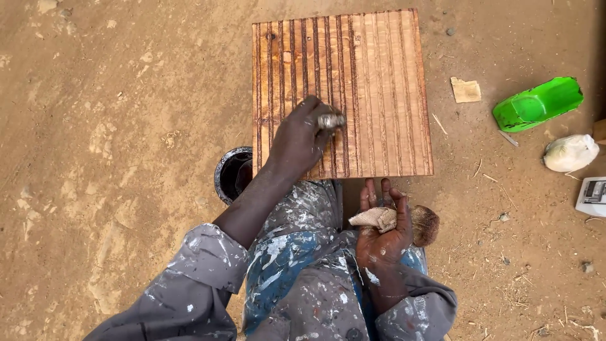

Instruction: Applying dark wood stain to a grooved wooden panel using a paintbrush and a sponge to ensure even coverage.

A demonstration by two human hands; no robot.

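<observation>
On the sandy ground [113, 126], a grooved wooden panel [385, 95] lies flat just ahead of the person's knees, its left half stained darker along the grooves than its paler right half. The left hand [302, 140] rests on the panel near its lower left part, fingers closed around a small brush [331, 120] whose metal ferrule shows between the fingertips, pressed against a groove. Just off the panel's lower left corner stands a dark round tin [232, 172], partly hidden by the left forearm. The right hand [385, 228] hangs just below the panel's lower edge, palm up, fingers loosely curled over a crumpled beige rag [374, 218]; a brown rounded thing [427, 225] sits touching it on the right side, though what it is I cannot tell. Well off the panel's right edge lie a scrap of paper [466, 89], a green plastic scoop-shaped container [538, 103] and a white bundle [570, 153]. Paint-spattered trousers [297, 265] fill the bottom
</observation>
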